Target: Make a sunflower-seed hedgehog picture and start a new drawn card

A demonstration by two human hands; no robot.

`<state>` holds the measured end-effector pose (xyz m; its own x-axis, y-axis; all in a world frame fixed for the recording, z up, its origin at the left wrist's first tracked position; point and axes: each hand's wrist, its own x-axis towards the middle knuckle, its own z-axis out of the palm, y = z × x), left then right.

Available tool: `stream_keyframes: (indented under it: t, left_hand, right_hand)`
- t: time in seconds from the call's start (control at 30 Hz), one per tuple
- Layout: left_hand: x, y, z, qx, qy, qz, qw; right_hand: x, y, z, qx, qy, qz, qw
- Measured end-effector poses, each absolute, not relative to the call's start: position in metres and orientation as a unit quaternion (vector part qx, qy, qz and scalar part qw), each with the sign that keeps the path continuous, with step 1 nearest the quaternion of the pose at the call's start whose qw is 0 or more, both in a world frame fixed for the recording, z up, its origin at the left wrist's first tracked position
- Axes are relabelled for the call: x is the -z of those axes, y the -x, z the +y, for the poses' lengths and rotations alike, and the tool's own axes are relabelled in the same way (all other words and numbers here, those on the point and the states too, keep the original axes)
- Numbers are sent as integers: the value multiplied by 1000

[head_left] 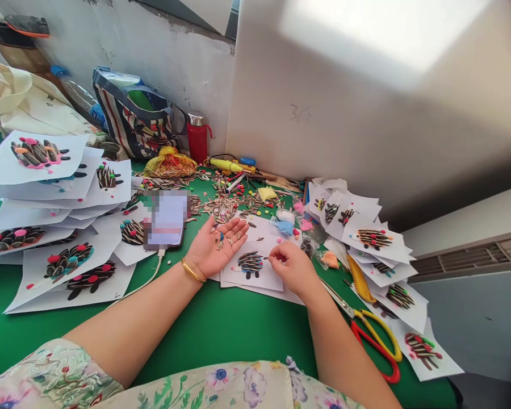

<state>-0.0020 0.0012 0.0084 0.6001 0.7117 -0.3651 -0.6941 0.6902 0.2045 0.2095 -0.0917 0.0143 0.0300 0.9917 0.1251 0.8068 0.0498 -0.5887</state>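
Note:
My left hand [210, 250] lies palm up with fingers stretched out, a few small sunflower seeds and a blue bit [220, 241] resting on it. My right hand [296, 267] is closed in a pinch on what looks like a sunflower seed [266, 258], just over the white paper [268, 283]. On that paper is a hedgehog picture [251, 264] of striped seeds on blue clay, with dark feet below. Beyond my hands, loose sunflower seeds [221, 207] are scattered over the green table [183, 341].
Finished-looking seed pictures are stacked at left [63, 204] and right [375, 238]. A phone [167, 218] with a cable is beside my left hand. Scissors [377, 341] and a yellow comb [360, 278] lie right. A red flask [197, 139] and striped bag [132, 116] stand behind.

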Motion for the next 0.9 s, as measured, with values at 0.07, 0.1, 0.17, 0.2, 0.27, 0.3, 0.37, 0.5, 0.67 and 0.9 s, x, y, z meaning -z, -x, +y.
stream_keyframes:
  t: [0.07, 0.1, 0.17, 0.2, 0.27, 0.3, 0.37, 0.5, 0.67, 0.9]
  left_hand:
    - [-6, 2, 1, -391, -22, 208, 896]
    - [-6, 1, 1, -391, -22, 207, 896]
    - [-6, 1, 1, -391, -22, 210, 896]
    - [-6, 1, 1, -390, -23, 211, 896]
    - [-6, 2, 1, -389, -23, 212, 896]
    - [-6, 2, 1, -389, -23, 212, 896]
    - [-6, 2, 1, -388, -22, 210, 897]
    - [-6, 2, 1, -385, -18, 213, 898]
    - [-7, 1, 0, -386, -15, 222, 895]
    - [-7, 0, -1, -388, -19, 228, 893]
  right_hand:
    - [-11, -206, -91, -172, 668, -675, 263]
    - [-9, -204, -91, -171, 671, -673, 261]
    - [-6, -202, -90, -169, 679, -667, 257]
    - [-5, -201, -90, -167, 682, -665, 254]
    - [-4, -200, -89, -164, 685, -664, 249]
    - [-3, -200, -89, -163, 685, -665, 248]
    - [-3, -199, -89, -163, 685, -667, 245]
    - [-3, -198, -89, -167, 688, -665, 237]
    - [-2, -198, -87, -147, 678, -689, 210]
    - [-2, -196, -86, -124, 672, -707, 181]
